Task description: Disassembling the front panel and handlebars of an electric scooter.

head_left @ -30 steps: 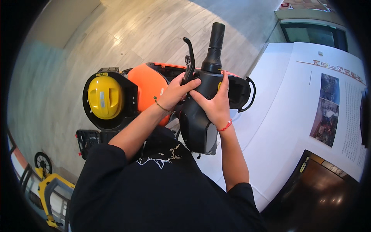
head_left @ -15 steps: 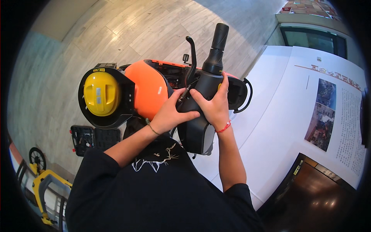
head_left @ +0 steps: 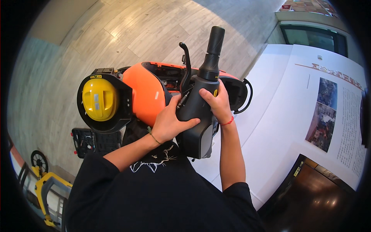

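Note:
Both of my hands are on a black scooter handlebar housing (head_left: 195, 101), which has a smooth rounded shell and a paler grey lower side. From its far end rises a black handgrip (head_left: 215, 41), with a curved brake lever (head_left: 186, 63) to its left. My left hand (head_left: 168, 123) wraps the near left side, its thumb lying across the shell close to a small metal fitting. My right hand (head_left: 220, 101) grips the right side, thumb on top, other fingers mostly hidden. Behind the housing stands the scooter's orange body (head_left: 147, 94), with an open dark cavity (head_left: 166, 73) showing inner parts.
Left of the orange body, a yellow domed piece (head_left: 99, 99) sits in a black rounded tray. An open black tool case (head_left: 94, 141) lies on the wood-look floor. At lower left is a yellow frame with a wheel (head_left: 48, 185). A white display panel (head_left: 270, 112) stands to the right.
The handlebar housing has shifted slightly left and toward me, carrying the grip and lever. My right thumb has moved right along the shell; my left hand stays on its side.

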A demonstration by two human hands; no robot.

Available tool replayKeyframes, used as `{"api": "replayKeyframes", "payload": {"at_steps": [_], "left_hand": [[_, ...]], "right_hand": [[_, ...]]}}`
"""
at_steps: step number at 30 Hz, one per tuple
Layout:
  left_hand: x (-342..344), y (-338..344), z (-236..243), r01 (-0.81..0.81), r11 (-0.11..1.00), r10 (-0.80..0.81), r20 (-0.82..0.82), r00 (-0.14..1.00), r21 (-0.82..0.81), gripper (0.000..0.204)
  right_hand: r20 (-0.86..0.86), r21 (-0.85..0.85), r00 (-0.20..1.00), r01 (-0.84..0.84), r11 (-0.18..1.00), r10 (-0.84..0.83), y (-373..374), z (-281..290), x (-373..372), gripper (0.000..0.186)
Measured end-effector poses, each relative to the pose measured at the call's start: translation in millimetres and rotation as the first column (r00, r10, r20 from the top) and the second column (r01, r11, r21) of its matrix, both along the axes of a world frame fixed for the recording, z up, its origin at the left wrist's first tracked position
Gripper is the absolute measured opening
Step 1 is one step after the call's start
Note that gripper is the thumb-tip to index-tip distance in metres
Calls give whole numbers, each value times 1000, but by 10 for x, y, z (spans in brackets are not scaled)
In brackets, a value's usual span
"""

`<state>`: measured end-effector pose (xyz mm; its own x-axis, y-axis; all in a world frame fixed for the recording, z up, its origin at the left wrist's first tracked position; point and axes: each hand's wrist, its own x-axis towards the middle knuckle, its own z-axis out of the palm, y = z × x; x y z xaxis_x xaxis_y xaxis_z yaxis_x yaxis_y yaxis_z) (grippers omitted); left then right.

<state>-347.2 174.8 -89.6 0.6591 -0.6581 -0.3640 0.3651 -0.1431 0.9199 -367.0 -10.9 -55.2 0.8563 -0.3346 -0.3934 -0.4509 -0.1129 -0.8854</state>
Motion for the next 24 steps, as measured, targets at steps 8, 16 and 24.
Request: {"api": "replayKeyframes", "payload": {"at_steps": [8,16,24], "left_hand": [[5,-17,29,-10,1000,10,1,1000,18,77],[9,-80,-35,-65,996,62,55,997,54,78],[533,-345,111,-201,970,210,53,976,-140,62]], "right_hand": [[40,68,999,25,997,-27,29,24,42,61],[-56,379,998,24,925,-3,-153,8,177,42],[33,413,996,60,909,-80,-89,-81,193,42]]}}
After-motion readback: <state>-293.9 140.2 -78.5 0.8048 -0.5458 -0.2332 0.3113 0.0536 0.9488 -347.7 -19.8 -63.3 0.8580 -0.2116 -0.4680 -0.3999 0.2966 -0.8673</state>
